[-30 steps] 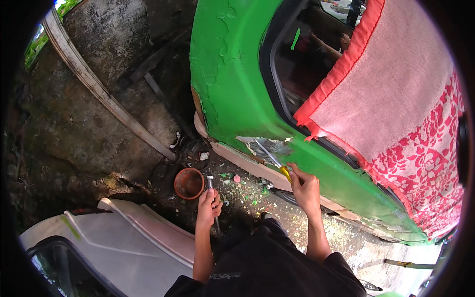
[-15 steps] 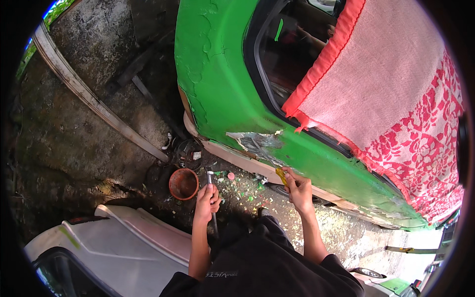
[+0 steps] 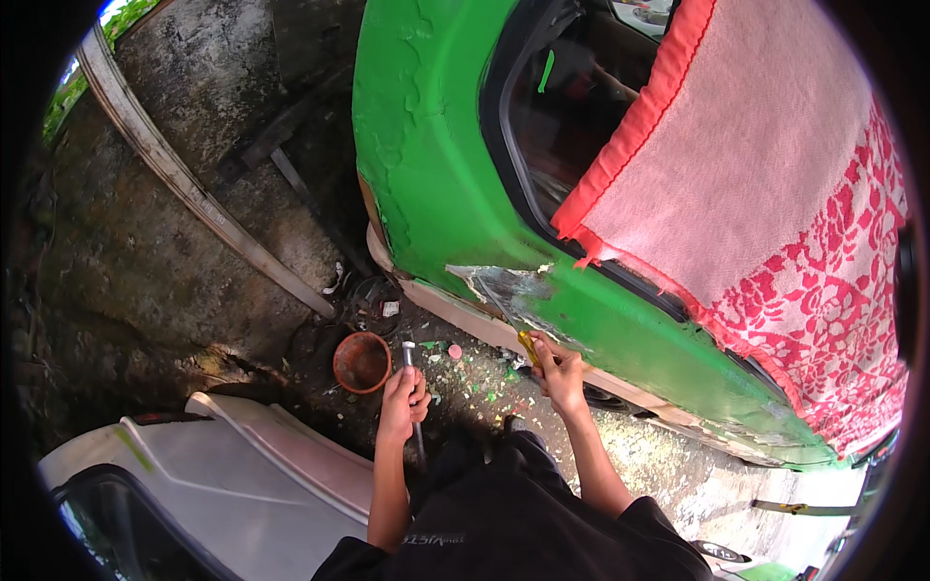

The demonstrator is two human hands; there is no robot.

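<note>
My right hand [image 3: 562, 376] is closed round the yellow handle of a screwdriver [image 3: 528, 347]. Its thin shaft slants up and left to a bare patch [image 3: 513, 287] on the green car body [image 3: 426, 194], where the paint is broken away to grey and white. The tip appears to lie against that patch; exact contact is hard to make out. Lower and to the left, my left hand [image 3: 402, 405] grips a grey metal rod [image 3: 408, 357] held roughly upright, its pale end above the fist and the shaft running down below. The rod is apart from the car.
A pink and red patterned cloth [image 3: 736, 174] drapes over the car's window. Beside my left hand stands a round terracotta-coloured pot [image 3: 361, 362]. Paint chips [image 3: 475, 382] litter the ground. A whitish car [image 3: 232, 465] is at lower left, and a long curved strip [image 3: 174, 174] lies at upper left.
My right hand and the screwdriver have shifted left along the bare patch. My left hand still holds the rod in nearly the same place. The whole view has moved slightly.
</note>
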